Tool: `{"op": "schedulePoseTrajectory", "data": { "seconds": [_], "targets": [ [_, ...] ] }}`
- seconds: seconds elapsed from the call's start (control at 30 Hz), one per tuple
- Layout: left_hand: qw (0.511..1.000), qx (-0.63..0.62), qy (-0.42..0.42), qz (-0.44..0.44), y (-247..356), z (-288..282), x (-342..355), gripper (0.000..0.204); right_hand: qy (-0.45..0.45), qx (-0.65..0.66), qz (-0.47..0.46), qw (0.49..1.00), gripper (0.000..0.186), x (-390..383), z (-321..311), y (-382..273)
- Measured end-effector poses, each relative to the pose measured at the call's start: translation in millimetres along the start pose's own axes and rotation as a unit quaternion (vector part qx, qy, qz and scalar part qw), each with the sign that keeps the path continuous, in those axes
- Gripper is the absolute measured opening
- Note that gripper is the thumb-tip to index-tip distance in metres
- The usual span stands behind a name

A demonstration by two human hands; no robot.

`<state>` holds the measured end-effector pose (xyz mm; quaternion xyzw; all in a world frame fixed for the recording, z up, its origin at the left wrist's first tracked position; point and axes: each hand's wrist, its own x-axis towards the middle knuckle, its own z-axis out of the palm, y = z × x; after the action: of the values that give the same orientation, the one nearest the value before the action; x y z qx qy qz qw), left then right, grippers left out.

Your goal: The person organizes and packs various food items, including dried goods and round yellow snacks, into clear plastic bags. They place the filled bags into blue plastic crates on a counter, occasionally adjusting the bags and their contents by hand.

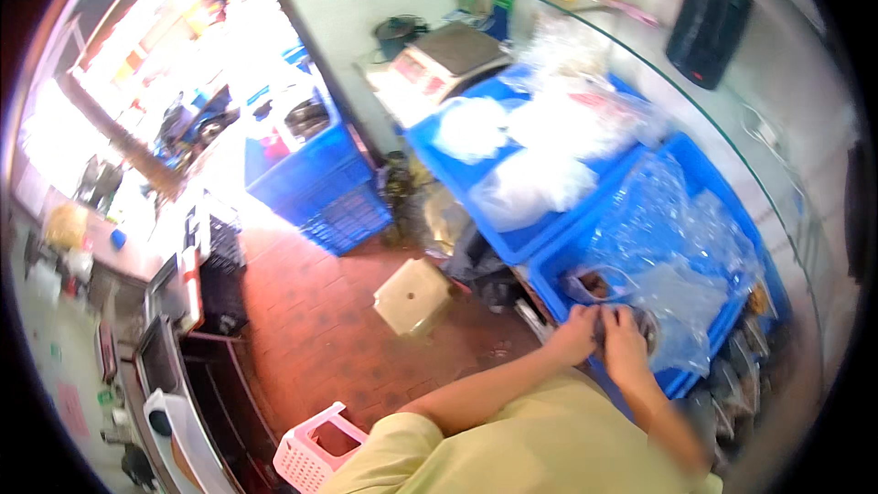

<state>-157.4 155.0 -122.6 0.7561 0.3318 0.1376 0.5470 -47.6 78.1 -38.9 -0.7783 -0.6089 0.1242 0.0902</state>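
Left grip (576, 336) and right grip (626, 345) hold a dark item (600, 329)

Trays (615, 169) r blue, stool (416, 316) beige, tiled flr (311, 338) red-brn.

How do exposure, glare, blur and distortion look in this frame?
Head view: the doorway is blown out, white bags lose detail; head view: left hand and right hand look soft, finger detail unclear; head view: fisheye bends the glass shelf's edge, corners black.
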Motion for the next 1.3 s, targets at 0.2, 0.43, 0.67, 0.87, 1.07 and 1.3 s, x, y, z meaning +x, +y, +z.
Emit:
{"op": "schedulePoseTrajectory", "data": {
  "seconds": [0.2,0.43,0.67,0.87,1.07,1.3],
  "targets": [
    [0.996,-0.063,-0.061,-0.017,30,13,3,0.074,-0.043,0.023,-0.004,0.999,0.051,-17,-15,12],
    [0.949,-0.26,-0.107,-0.139,29,-5,-3,0.087,-0.037,0.049,-0.117,0.991,0.037,-26,-14,32],
    [0.986,-0.087,-0.123,-0.073,18,-2,-5,0.086,-0.039,0.028,-0.11,0.993,0.03,-17,0,31],
    [0.991,0.09,0.035,0.088,44,-21,-26,0.054,-0.092,-0.016,-0.104,0.99,0.037,-16,7,47],
    [0.939,0.183,0.25,0.148,58,-54,-5,0.026,-0.221,-0.066,-0.092,0.969,0.017,5,-27,17],
    [0.986,0.137,0.075,0.059,36,-53,31,0.022,-0.19,0.016,-0.227,0.955,0.018,23,-16,47]
  ]
}}
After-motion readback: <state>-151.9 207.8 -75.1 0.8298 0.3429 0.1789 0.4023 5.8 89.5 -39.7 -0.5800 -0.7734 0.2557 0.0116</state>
